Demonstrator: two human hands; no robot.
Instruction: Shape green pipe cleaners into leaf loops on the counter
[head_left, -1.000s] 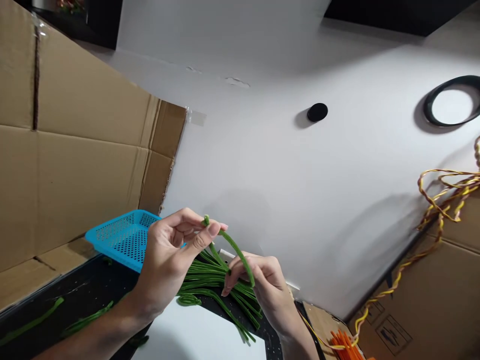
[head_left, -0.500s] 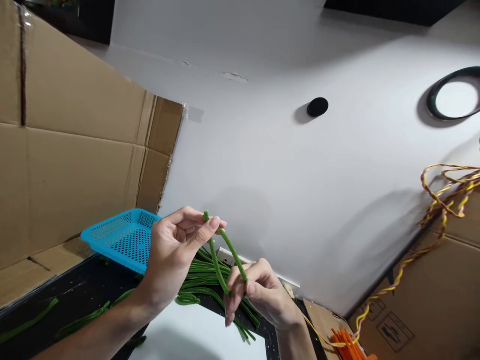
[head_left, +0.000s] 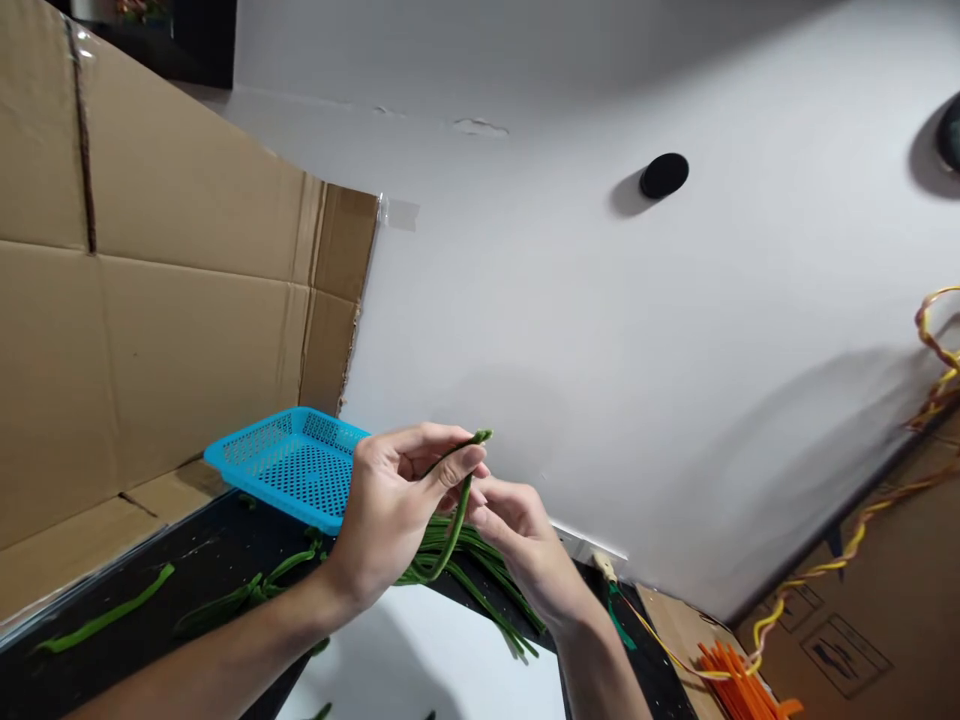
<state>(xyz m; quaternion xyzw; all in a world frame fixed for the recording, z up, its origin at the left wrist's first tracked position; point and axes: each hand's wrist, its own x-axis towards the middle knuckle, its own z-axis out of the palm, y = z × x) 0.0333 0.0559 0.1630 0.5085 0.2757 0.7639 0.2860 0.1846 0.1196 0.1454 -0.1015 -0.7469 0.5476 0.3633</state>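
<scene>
A green pipe cleaner (head_left: 454, 535) is pinched between the thumb and fingers of my left hand (head_left: 394, 505). One end pokes out above the thumb, and the rest curves down in a bend below the hand. My right hand (head_left: 525, 545) is closed beside it, thumb and index finger pressed together at the pipe cleaner just under my left fingertips. Its exact grip is partly hidden. Behind and below both hands lies a bundle of green pipe cleaners (head_left: 502, 580), partly over a white sheet (head_left: 427, 650).
A blue perforated basket (head_left: 285, 470) stands at the left by a cardboard panel (head_left: 195, 220). Loose green pieces (head_left: 112, 610) lie on the black table (head_left: 187, 560). Orange stems (head_left: 739, 680), a yellow twisted cord (head_left: 795, 580) and a plug (head_left: 604, 565) are on the right.
My hands have come closer together, the right moving up to my left fingertips. The pipe cleaner's free end now points right, and its bend hangs lower left. The view has shifted right.
</scene>
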